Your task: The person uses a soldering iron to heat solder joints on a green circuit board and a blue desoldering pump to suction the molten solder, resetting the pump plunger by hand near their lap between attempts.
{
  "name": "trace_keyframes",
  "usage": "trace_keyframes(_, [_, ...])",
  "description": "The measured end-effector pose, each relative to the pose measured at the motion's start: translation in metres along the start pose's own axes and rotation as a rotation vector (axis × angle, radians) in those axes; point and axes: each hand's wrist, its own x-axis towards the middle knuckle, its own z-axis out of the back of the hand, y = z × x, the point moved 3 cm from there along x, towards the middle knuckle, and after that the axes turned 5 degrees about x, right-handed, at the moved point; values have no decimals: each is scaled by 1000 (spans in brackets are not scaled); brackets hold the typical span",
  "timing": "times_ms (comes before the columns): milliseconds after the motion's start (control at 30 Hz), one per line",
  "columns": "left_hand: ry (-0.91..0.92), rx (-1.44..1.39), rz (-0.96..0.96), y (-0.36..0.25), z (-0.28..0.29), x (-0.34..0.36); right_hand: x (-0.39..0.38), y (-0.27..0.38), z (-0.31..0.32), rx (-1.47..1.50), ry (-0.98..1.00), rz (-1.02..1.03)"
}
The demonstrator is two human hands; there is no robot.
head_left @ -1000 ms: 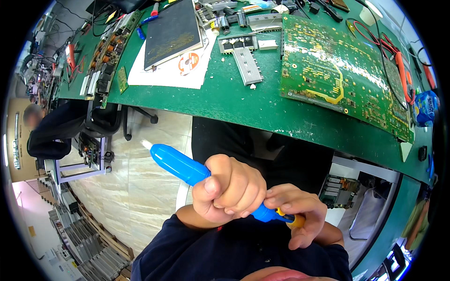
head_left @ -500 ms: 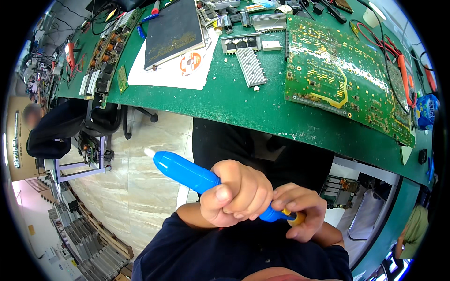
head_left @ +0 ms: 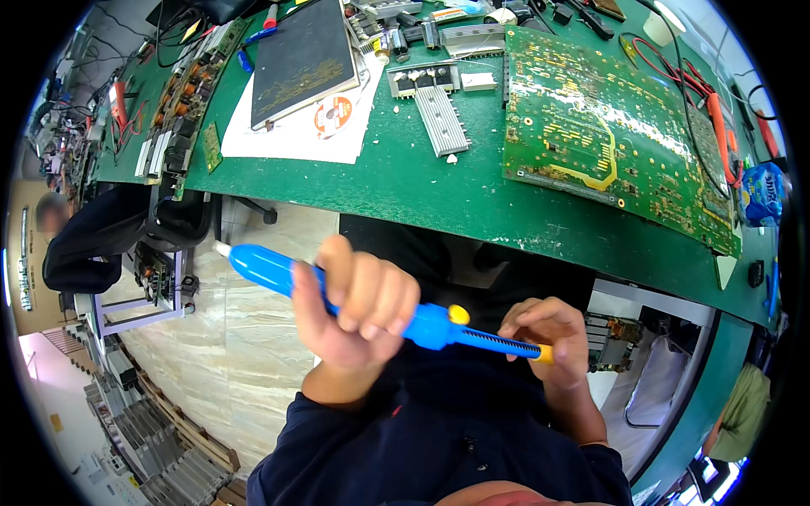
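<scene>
A blue desoldering pump with a white tip and yellow button lies slantwise in front of my body, tip toward the left. My left hand is wrapped round its barrel. The toothed rod sticks out of the barrel's right end, finishing in a yellow knob. Right at that knob is my right hand, its fingers loosely bent and apart above the rod. The knob rests by the palm and thumb; whether they touch is hard to tell.
Beyond my hands runs a green workbench. On it are a large green circuit board, a finned heat sink, a dark notebook on white paper, and red test probes. An office chair with a seated person is at left.
The pump has moved left, and its rod, earlier mostly hidden at my right hand, now shows at length. My right hand's fingers have loosened from around the yellow end.
</scene>
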Motion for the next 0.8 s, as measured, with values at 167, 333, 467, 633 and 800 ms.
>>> trace_keyframes(167, [-120,-132,66,1,11,1,-11,13,-8,-58,-23,77])
trace_keyframes(333, [-36,-81,2,1,1,-2,-10,16,-14,33,-56,162])
trace_keyframes(467, [137,-127,-53,-2,-8,-3,-9,12,-13,197,-64,137])
trace_keyframes(633, [371,-19,-73,-14,-31,-12,-5,4,-10,411,-123,47])
trace_keyframes(800, [582,-2,-17,-9,-42,-18,-5,-8,-6,417,-102,-5])
